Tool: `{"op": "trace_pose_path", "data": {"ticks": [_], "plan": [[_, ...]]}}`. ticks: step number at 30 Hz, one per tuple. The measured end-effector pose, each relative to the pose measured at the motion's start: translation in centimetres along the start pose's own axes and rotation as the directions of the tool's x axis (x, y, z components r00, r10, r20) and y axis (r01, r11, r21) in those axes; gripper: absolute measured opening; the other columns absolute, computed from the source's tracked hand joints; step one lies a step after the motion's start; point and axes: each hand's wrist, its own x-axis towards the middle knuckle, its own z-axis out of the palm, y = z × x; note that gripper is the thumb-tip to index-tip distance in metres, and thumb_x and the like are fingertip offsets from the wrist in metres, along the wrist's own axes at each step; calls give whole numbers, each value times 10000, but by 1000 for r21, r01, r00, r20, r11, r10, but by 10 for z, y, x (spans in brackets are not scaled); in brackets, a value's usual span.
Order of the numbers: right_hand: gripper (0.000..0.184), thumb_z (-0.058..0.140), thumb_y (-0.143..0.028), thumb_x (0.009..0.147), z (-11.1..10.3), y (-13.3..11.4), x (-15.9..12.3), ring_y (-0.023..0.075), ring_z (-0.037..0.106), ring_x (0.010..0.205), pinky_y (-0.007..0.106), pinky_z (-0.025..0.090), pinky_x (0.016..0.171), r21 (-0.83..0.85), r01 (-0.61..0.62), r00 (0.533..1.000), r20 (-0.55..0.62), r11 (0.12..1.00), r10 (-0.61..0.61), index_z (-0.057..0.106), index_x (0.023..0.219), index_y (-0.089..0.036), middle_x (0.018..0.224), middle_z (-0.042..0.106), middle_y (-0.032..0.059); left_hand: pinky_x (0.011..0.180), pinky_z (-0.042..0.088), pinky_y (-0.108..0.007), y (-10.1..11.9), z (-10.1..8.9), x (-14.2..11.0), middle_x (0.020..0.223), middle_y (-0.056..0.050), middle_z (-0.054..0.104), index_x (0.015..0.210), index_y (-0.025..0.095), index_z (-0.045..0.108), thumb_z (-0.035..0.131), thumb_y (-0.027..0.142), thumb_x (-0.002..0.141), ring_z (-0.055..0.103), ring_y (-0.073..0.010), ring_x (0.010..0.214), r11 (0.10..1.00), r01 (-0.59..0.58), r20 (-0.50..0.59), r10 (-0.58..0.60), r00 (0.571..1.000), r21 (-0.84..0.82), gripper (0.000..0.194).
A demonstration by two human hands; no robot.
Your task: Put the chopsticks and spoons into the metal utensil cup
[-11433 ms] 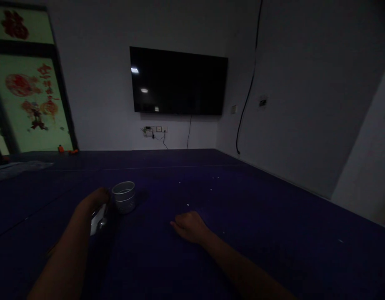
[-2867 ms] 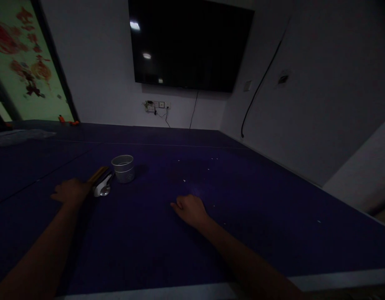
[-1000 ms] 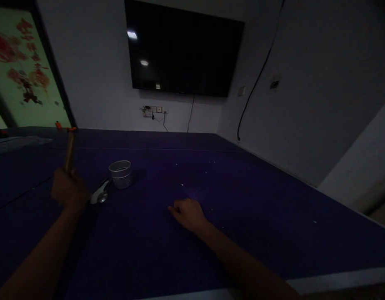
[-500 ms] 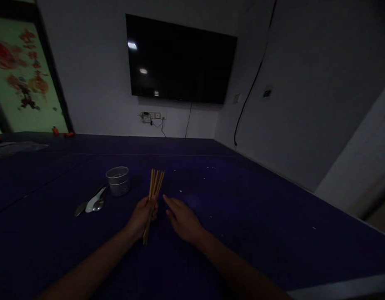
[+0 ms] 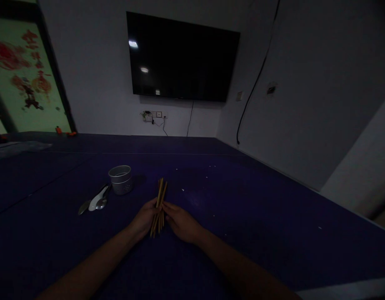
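Several wooden chopsticks (image 5: 161,192) form a loose bundle between my hands, their ends fanned slightly at top and bottom. My left hand (image 5: 146,216) is closed around the bundle from the left. From the right, my right hand (image 5: 181,221) pinches the chopsticks with its fingertips, so both hands grip them at mid-length. Left of the hands stands a grey metal cup (image 5: 121,183) with small holes low in its side. Beside the cup lie a white spoon (image 5: 97,199) and metal spoons (image 5: 101,203), partly overlapping.
The dark blue tabletop (image 5: 267,233) carries several small white scraps. Clear plastic film (image 5: 20,148) lies at the far left, near small orange objects (image 5: 71,134). A wall-mounted television (image 5: 183,58) and a hanging black cable (image 5: 253,89) are behind the surface.
My right hand has closed in from the right and now grips the chopsticks too. The bundle has shifted slightly right, and its ends are spread differently.
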Motion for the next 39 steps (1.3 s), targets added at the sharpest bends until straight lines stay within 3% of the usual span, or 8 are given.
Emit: {"op": "trace_pose_path", "data": {"ticks": [5,9,13,16,19,22,30,39], "plan": [[450,426,-119,859,-1,-3,-1,185,385,1273,317,322,1065,-29,35,999,-5,999,-35,439,1308,-118,1368,439,127,662,516,-262,1,4,-2,928,-69,677,1191,184,518,678,224,663,655,-208,829,994,-83,-19,85,996,69,553],[386,448,-122,856,1,-3,-1,194,452,1211,325,379,1016,-56,65,998,19,996,-64,495,1239,-133,1254,536,117,910,461,-324,-6,0,0,1171,-90,615,1300,160,436,601,290,735,573,-225,1081,943,-173,-69,200,977,286,602],[300,459,-105,850,1,-2,0,197,497,1151,314,409,971,-84,83,997,16,993,-82,570,1125,-152,1154,586,101,1100,244,-402,-21,-12,9,1411,-108,401,1360,152,371,508,282,787,347,-232,1308,795,-224,-82,324,943,564,604],[273,459,-98,846,0,-4,0,191,532,1096,302,422,942,-106,85,996,27,991,-82,593,1077,-157,1128,592,98,1129,163,-403,-27,-20,13,1481,-102,255,1376,152,355,442,246,811,221,-218,1363,620,-278,15,394,919,734,580],[252,459,-112,849,-2,-6,-1,189,555,1047,302,438,916,-114,62,998,29,992,-59,594,1058,-155,1088,605,95,1128,175,-396,-26,-23,13,1483,-103,249,1384,150,344,388,208,829,225,-200,1362,480,-335,124,419,899,811,560],[255,459,-117,850,-3,-7,-1,189,555,1053,306,435,920,-100,54,998,26,993,-52,591,1063,-164,1100,607,89,1113,224,-413,-20,-20,10,1439,-102,353,1334,165,429,376,168,821,296,-200,1336,408,-351,166,423,891,843,516],[386,474,-175,865,-1,-4,-2,217,436,1222,367,349,1025,-157,79,997,33,984,-74,492,1250,-168,1295,509,111,1066,320,-442,-8,-15,6,1299,-120,528,1127,146,625,356,126,798,428,-225,1255,279,-276,149,401,904,920,425],[233,462,-157,879,-1,1,1,189,547,1085,339,411,941,-192,99,995,8,976,-99,614,1050,-198,1111,634,64,1010,398,-414,-7,-17,8,1199,-130,592,1140,130,597,366,139,817,536,-219,1134,210,-271,151,454,878,939,398]]}}
